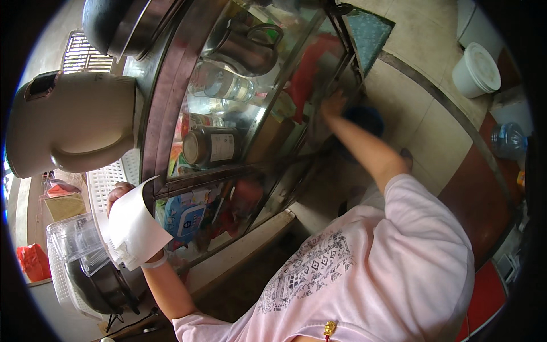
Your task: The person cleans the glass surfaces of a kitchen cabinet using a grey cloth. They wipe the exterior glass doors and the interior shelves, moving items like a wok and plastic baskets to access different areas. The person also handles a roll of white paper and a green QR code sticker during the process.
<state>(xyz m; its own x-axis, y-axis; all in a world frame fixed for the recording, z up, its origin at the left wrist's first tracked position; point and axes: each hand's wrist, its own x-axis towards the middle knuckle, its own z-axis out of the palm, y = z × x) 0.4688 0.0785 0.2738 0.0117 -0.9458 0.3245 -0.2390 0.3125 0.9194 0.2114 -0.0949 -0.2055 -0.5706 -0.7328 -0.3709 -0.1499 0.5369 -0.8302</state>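
At the left, a curved white sheet lies against my left hand and hides most of it; the fingers show curled at its upper left edge. A pale bracelet is on that wrist. My right hand reaches to the lower part of a glass-fronted metal cabinet; it is blurred, and its grip is unclear. Behind the glass are a metal jug, a clear glass vessel, a dark jar with a label, a blue wipes pack and a red plastic bag.
On the cabinet stand a large beige appliance and a metal pot. White perforated baskets, a clear plastic container and a dark pan are at the left. A blue bucket and a lidded white bucket stand on the tiled floor.
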